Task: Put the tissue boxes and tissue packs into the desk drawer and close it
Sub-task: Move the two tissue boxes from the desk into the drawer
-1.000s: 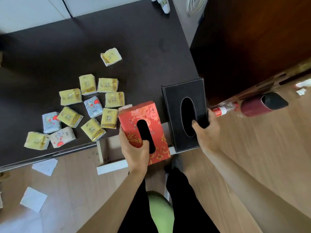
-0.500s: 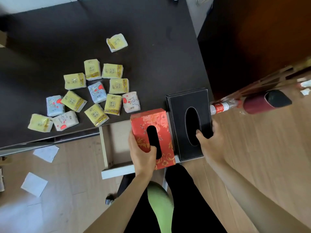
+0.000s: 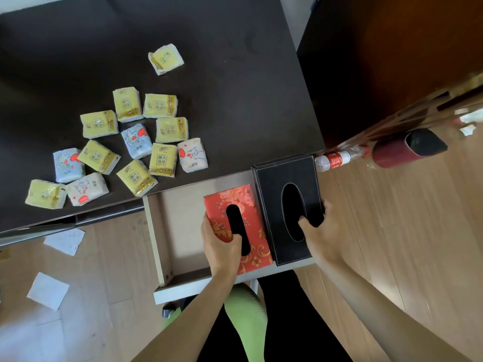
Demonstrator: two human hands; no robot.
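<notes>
The desk drawer point(image 3: 180, 228) stands pulled out below the dark desk point(image 3: 222, 74). My left hand point(image 3: 220, 246) grips the red floral tissue box point(image 3: 248, 205) by its near end, thumb in the slot, low inside the drawer. My right hand point(image 3: 320, 231) holds the black tissue box point(image 3: 271, 184) at the drawer's right side, thumb in its oval opening. Both boxes lie side by side, touching. Several yellow, blue and white tissue packs point(image 3: 162, 158) lie scattered on the desk; one yellow pack point(image 3: 166, 58) sits apart, farther back.
A plastic bottle point(image 3: 337, 160) and a maroon cylinder point(image 3: 407, 147) lie on the wooden floor to the right of the desk. White paper sheets point(image 3: 48, 290) lie on the floor at left. My legs and a green seat point(image 3: 245, 309) are below the drawer front.
Both hands have moved down and forward with the two boxes, from above the drawer's front edge to inside the drawer. More of the drawer now shows.
</notes>
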